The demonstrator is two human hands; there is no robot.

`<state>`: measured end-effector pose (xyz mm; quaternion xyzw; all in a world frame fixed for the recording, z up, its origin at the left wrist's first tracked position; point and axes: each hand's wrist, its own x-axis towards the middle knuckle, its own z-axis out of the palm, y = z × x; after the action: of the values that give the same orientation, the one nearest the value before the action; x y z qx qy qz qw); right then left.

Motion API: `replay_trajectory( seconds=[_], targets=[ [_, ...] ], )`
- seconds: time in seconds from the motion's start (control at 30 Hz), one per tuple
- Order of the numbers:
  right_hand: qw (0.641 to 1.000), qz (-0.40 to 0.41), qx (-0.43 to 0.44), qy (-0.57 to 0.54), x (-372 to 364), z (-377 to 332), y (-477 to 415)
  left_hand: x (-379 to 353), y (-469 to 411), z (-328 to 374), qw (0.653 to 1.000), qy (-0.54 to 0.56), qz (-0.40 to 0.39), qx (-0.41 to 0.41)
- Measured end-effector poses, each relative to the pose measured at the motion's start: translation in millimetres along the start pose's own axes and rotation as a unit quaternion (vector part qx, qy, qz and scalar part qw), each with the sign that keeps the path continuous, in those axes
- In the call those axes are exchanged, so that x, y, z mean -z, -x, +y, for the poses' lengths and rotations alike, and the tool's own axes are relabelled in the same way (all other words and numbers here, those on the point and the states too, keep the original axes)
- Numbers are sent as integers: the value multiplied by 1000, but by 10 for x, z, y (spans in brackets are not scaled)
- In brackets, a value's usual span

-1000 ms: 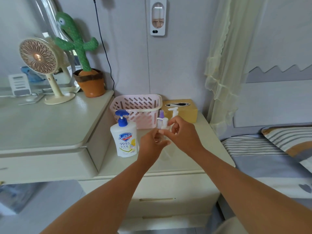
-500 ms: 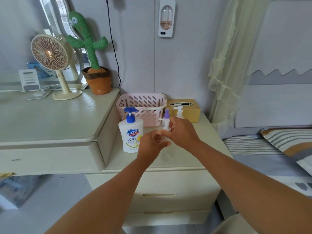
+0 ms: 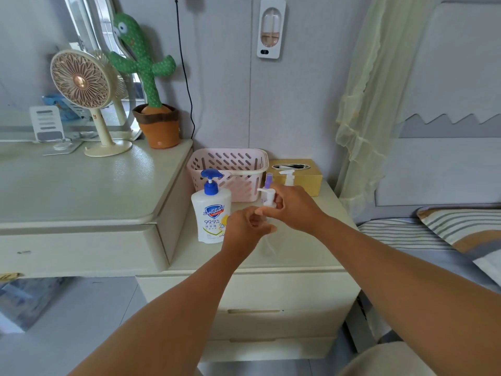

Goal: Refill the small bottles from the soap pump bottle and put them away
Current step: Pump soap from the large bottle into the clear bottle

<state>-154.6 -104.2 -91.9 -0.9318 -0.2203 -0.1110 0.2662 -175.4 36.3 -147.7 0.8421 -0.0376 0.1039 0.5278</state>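
Note:
A small clear bottle [image 3: 269, 241] hangs above the nightstand [image 3: 298, 253], gripped near its neck by my left hand [image 3: 245, 229]. My right hand [image 3: 294, 208] pinches its white pump head [image 3: 267, 196] at the top. The white soap pump bottle [image 3: 211, 213] with a blue pump stands just left of my hands. Behind my right hand stand a small bottle with a purple cap [image 3: 268, 180] and another with a white pump [image 3: 288, 177], both partly hidden. The pink basket [image 3: 230, 164] sits at the back of the nightstand.
A yellow tissue box [image 3: 306, 175] stands right of the basket. The higher dresser [image 3: 81, 191] on the left carries a desk fan [image 3: 86, 99], a plush cactus in a pot [image 3: 151, 85] and a mirror. A bed [image 3: 433, 234] lies to the right.
The camera has moved closer and swung left. My hands stay together on the small bottle and its pump head, now slightly lower over the nightstand.

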Motion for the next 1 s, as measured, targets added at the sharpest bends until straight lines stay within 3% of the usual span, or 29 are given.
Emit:
replay_trajectory(
  seconds=[0.3, 0.47, 0.67, 0.87, 1.0],
  targets=[
    [996, -65, 28, -54, 69, 78, -59, 78, -52, -5, 999, 9, -42, -4],
    [997, -57, 24, -36, 94, 121, -46, 62, -51, 25, 999, 22, -49, 3],
    [999, 6, -43, -23, 73, 115, -66, 57, -67, 6, 998, 28, -50, 0],
    [995, -9, -50, -86, 175, 167, -48, 52, -61, 12, 998, 31, -45, -3],
    [996, -23, -63, -55, 149, 133, -47, 53, -49, 10, 998, 35, -48, -3]
  ],
)
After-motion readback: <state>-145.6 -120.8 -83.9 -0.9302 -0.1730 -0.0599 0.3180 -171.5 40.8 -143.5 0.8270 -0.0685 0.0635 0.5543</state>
